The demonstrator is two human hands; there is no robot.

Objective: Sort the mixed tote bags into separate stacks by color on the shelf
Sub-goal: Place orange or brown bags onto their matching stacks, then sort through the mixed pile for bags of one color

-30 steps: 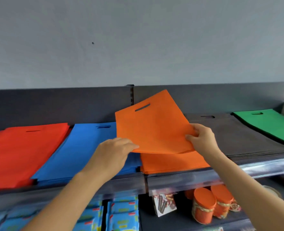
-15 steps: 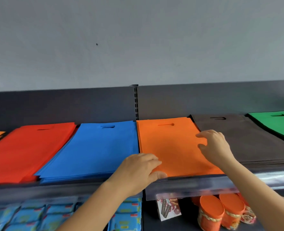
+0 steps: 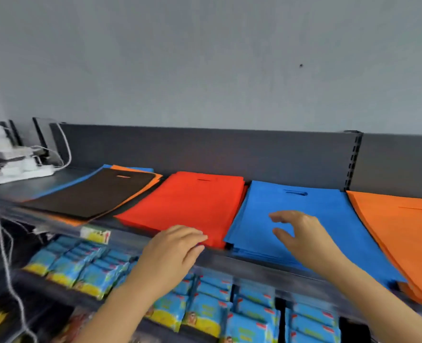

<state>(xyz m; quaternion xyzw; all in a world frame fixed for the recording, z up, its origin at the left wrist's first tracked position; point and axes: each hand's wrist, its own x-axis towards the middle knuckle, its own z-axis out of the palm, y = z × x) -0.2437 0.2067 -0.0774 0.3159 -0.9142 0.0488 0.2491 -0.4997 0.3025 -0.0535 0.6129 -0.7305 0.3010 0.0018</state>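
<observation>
Black bag [image 3: 98, 194] capped the mixed pile [image 3: 130, 168] at the shelf's [image 3: 254, 264] left end; red stack [image 3: 190, 199], blue stack [image 3: 311, 214] and orange stack [image 3: 403, 233] followed. Our left hand [image 3: 172, 246], relaxed, empty, was at red's front corner, our right hand [image 3: 301, 233] spread above blue. Next, we reckoned, peel off only that black bag.

Your left hand [image 3: 177, 246] and right hand [image 3: 301, 233] are bare; your left forearm [image 3: 130, 298] and right forearm [image 3: 373, 298] are uncovered too, right to the view's bottom edge.

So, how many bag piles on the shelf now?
4: mixed pile at left, then red stack, blue stack, orange stack at right. More may sit beyond the frame.
</observation>
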